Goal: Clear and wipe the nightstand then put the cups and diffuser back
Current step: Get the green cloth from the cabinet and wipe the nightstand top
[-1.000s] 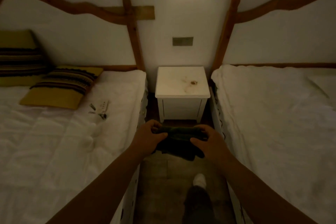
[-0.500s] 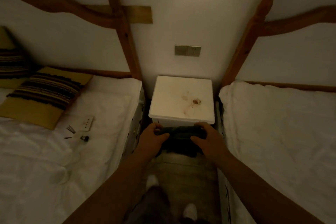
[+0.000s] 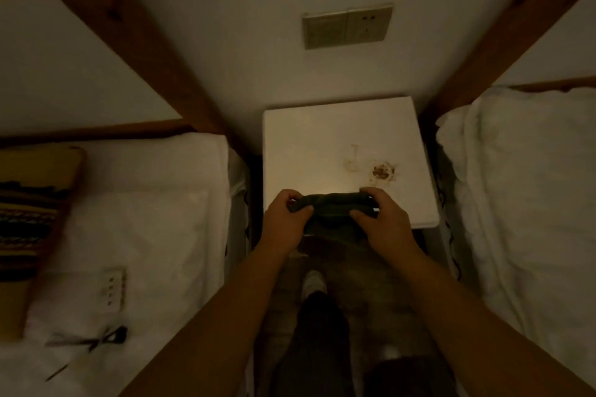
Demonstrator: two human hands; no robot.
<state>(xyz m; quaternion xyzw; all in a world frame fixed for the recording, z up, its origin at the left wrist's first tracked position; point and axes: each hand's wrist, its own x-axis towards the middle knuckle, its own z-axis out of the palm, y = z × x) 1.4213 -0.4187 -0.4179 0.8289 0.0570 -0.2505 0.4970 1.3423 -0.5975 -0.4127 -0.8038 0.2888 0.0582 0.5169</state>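
Where the two bare forearms reach forward over a dark-trousered leg and a pale shoe (image 3: 313, 280) on the wooden floor, the left hand (image 3: 283, 222) and the right hand (image 3: 385, 224) each grip one end of a dark, bunched cleaning cloth (image 3: 332, 211), fingers curled round it, held over the near edge of the white square-topped nightstand (image 3: 309, 145). On the nightstand top, just beyond the right hand, lies a brown dried stain (image 3: 381, 171) with faint pale ring marks beside it. To the left stands a white-sheeted bed (image 3: 154, 203) bearing a small white card with dark dots (image 3: 113, 289), thin dark sticks with a small black object (image 3: 106, 337), and a yellow cushion with dark woven stripes (image 3: 29, 219); to the right, a second white-covered bed (image 3: 522, 203). Brown wooden headboard posts (image 3: 154, 51) flank the nightstand. Farthest, a grey wall plate with switch and socket (image 3: 347, 26) sits on the white wall; no writing is legible.
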